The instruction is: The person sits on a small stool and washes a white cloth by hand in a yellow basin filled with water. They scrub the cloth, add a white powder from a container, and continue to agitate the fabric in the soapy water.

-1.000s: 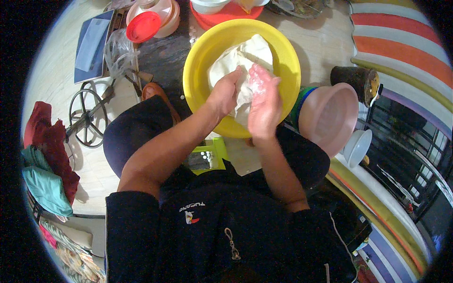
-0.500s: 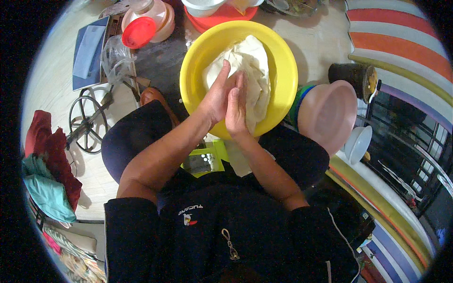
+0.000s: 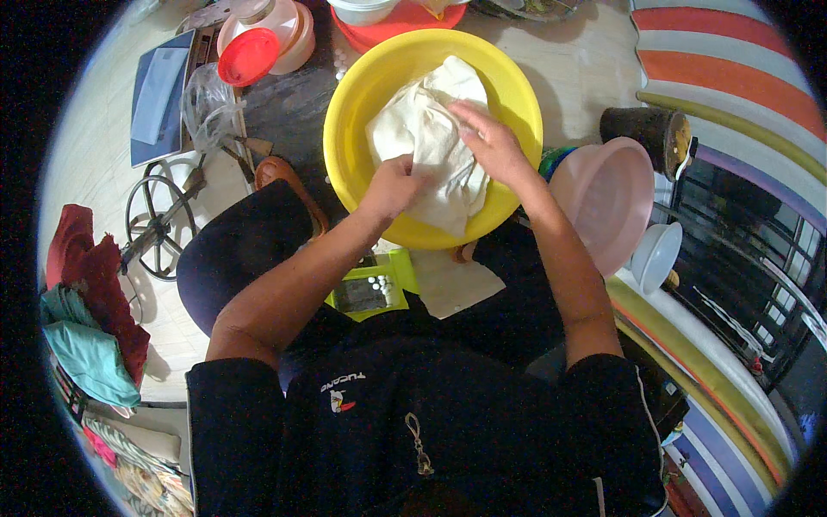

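The yellow basin (image 3: 514, 112) holds a bunched white cloth (image 3: 431, 121) at its centre. At seven o'clock the left hand (image 3: 393, 187) curls against it (pinching or not, I cannot tell); at three, the right hand (image 3: 496, 151) spreads over it. Bare room shows at two; a pink tub (image 3: 618, 202) sits near the rim (image 3: 536, 121) at four.

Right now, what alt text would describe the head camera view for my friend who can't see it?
Seen from above, a person's left hand with curled fingers and right hand with fingers extended are at a crumpled white cloth in a round yellow basin. A pink basin is to the right.
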Available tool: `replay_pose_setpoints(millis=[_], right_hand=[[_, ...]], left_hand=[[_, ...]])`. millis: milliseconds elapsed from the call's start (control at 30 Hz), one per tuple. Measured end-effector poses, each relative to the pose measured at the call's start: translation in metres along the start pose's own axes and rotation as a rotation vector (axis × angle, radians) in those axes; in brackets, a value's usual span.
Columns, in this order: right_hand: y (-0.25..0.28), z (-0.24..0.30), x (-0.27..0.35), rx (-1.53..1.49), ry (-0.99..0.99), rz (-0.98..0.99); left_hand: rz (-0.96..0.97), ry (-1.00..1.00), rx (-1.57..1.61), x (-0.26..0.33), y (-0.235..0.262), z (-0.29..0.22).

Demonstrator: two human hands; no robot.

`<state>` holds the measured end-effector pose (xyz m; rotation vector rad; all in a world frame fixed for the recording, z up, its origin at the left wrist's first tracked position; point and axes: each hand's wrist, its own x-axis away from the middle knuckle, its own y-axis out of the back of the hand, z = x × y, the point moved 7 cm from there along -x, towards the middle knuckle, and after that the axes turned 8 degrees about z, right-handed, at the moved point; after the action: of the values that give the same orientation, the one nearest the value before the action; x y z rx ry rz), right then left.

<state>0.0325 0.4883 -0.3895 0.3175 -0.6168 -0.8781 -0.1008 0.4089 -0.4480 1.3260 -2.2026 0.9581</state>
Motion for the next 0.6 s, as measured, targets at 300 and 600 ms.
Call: replay_pose_setpoints(millis=[300, 600], right_hand=[[-0.019, 0.032, -0.027, 0.526, 0.295, 0.12], [0.01, -0.035, -0.043, -0.154, -0.1, 0.009]], left_hand=[[-0.078, -0.154, 0.088, -0.007, 0.004, -0.015], [-0.183, -0.123, 0.036, -0.009, 0.025, -0.022]])
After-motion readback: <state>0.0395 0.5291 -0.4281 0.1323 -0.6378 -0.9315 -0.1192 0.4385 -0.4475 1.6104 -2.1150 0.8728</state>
